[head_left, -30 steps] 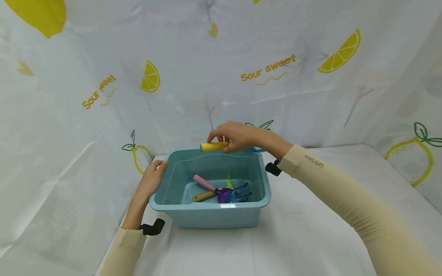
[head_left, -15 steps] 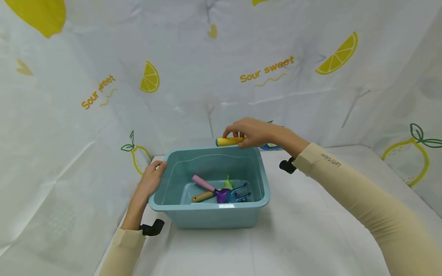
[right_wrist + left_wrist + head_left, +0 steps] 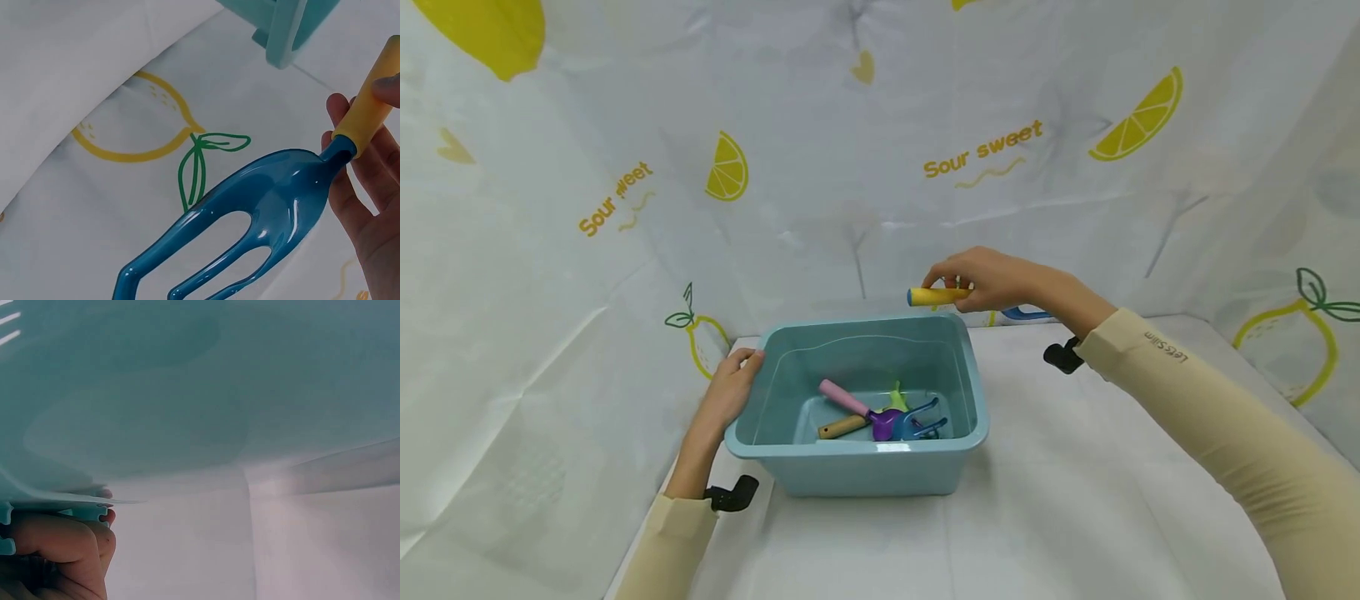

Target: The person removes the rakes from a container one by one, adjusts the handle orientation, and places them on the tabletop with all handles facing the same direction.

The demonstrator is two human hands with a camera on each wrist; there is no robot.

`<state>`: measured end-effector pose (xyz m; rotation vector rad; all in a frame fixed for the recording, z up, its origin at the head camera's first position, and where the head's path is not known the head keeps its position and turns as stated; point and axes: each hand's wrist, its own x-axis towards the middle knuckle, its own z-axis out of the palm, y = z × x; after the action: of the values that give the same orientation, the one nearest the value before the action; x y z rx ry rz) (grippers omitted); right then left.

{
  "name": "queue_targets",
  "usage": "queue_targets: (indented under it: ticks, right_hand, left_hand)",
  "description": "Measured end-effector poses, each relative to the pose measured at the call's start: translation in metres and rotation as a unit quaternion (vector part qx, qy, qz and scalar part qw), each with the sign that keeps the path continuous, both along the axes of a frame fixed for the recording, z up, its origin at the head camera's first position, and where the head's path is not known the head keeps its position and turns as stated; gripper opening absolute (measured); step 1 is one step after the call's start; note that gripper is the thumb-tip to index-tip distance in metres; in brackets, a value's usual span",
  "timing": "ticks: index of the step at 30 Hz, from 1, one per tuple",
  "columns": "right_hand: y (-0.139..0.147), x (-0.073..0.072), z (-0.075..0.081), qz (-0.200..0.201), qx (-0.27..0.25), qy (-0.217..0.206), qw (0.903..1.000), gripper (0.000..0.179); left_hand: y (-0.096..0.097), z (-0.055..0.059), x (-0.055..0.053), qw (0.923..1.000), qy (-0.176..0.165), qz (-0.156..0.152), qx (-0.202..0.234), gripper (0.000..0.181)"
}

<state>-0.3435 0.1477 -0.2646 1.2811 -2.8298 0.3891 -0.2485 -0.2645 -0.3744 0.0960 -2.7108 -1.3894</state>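
In the head view, a yellow-handled fork (image 3: 936,297) is being grasped in the right hand (image 3: 992,279), pinched by its handle, and is being held up near the far right corner of a blue-green tub (image 3: 865,472). Its blue prongs are being partly hidden by the right arm. The tub's left rim is being gripped in the left hand (image 3: 730,387). On the tub's floor, a purple tool (image 3: 853,405) with a pink handle, a wooden handle (image 3: 841,427), a light-green object (image 3: 898,398) and a blue pronged tool (image 3: 917,422) are being held in a loose heap. The tub is being supported by a white-covered table (image 3: 895,550).

In the left wrist view, much of the frame is being filled by the tub's wall, and at lower left the rim is being clasped by bent fingers.

In the right wrist view, the yellow handle is being clasped between thumb and fingers, the blue prongs being pointed toward lower left. The tub's edge is being shown above, apart from the fork; behind it, a white cloth (image 3: 75,206) is being marked by a printed lemon.
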Motion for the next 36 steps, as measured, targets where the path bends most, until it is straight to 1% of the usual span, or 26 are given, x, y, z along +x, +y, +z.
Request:
queue_targets:
  ticks: [5,12,20,25,29,33,36]
  right_hand:
    - [0.017,-0.003,-0.004,-0.015,0.0,0.001,0.9999,0.044]
    - [0.038,-0.005,-0.01,-0.032,-0.002,-0.015,0.9994,0.044]
    - [0.058,-0.009,-0.021,-0.068,0.013,-0.021,0.9974,0.043]
    - [0.069,-0.015,-0.032,-0.089,0.019,-0.034,0.9952,0.043]
    - [0.077,-0.02,-0.044,-0.108,0.024,-0.061,0.992,0.044]
    - [0.083,-0.023,-0.056,-0.103,0.026,-0.083,0.9909,0.043]
    - [0.086,-0.026,-0.067,-0.097,0.026,-0.082,0.9916,0.041]
  left_hand:
    - [0.0,-0.001,-0.001,1.0,0.001,-0.001,0.0,0.055]
    - [-0.001,0.001,0.0,1.0,-0.002,0.001,-0.004,0.055]
    - [0.001,0.0,0.0,1.0,-0.002,0.001,0.001,0.055]
    - [0.001,-0.001,0.0,1.0,-0.005,0.002,0.003,0.055]
    - [0.001,-0.001,0.0,1.0,-0.004,0.003,0.0,0.055]
    - [0.001,-0.001,0.0,1.0,-0.003,0.003,-0.001,0.055]
    - [0.001,0.0,0.0,1.0,-0.002,0.003,-0.002,0.055]
